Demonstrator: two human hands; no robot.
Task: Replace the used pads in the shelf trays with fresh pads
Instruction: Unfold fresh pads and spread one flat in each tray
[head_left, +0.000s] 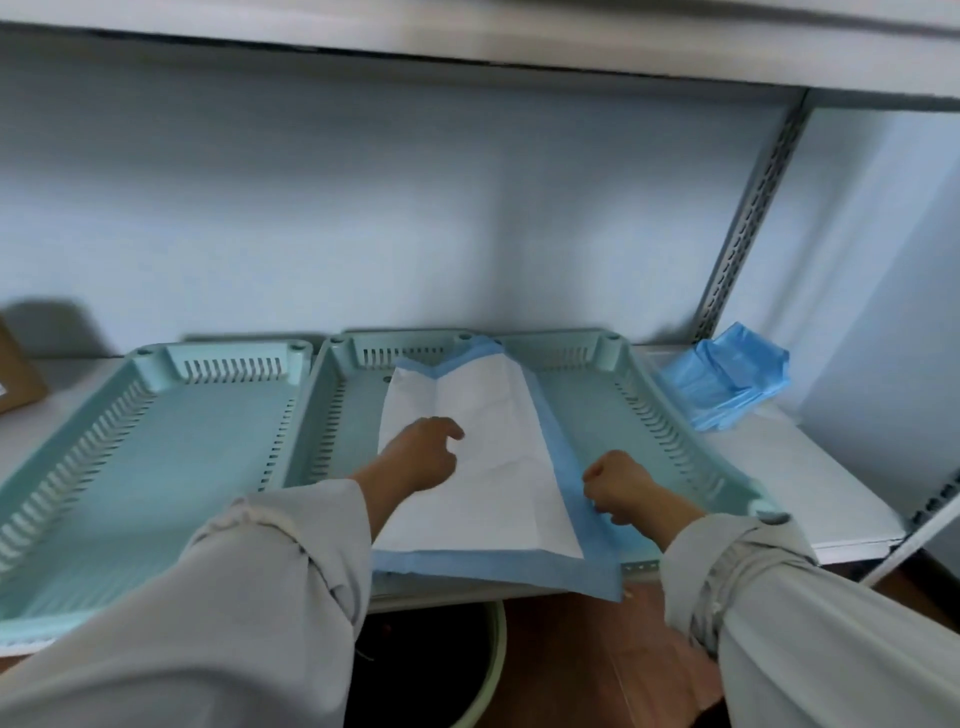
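A white pad with a blue border (493, 457) lies lengthwise across the divide between the middle tray (332, 415) and the right tray (649, 415), its near end hanging over the shelf's front edge. My left hand (421, 457) rests on the pad's white face, fingers loosely curled. My right hand (623, 486) pinches the pad's blue right border. The left tray (156, 441), pale green like the others, holds no pad.
A pile of folded blue pads (727, 382) lies on the shelf at the right, beside the metal upright (748, 218). A brown cardboard box (15, 374) sits at the far left. A round bin (457, 665) stands on the floor below the shelf.
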